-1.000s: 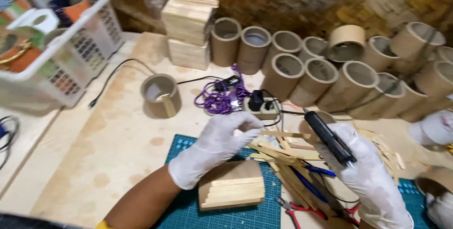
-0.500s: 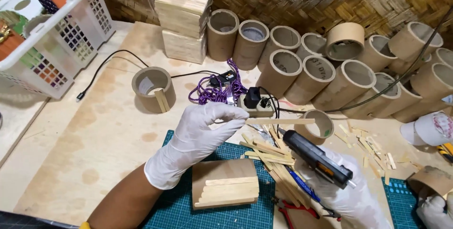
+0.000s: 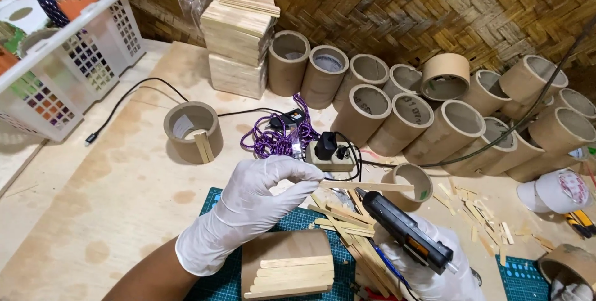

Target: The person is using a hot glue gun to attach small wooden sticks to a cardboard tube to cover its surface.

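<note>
My left hand (image 3: 257,205), in a white glove, pinches one end of a flat wooden stick (image 3: 372,186) and holds it level above the pile of loose sticks (image 3: 341,226). My right hand (image 3: 434,270), also gloved, grips a black glue gun (image 3: 406,233) whose nozzle points up toward the stick's underside, just short of it. Below my left hand lies a cardboard tube (image 3: 285,264) on the green cutting mat (image 3: 217,208), with several sticks glued side by side along it.
Many cardboard tubes (image 3: 422,108) lie along the woven back wall. Stacked stick bundles (image 3: 239,40) stand at the back left, beside a white basket (image 3: 56,59). A short tube (image 3: 192,130), purple cord (image 3: 276,139) and a power strip (image 3: 329,155) sit mid-table.
My left hand has picked a stick out of the pile and lifted it. The glue gun has swung down from upright, its nozzle now under the stick. The camera has moved closer.
</note>
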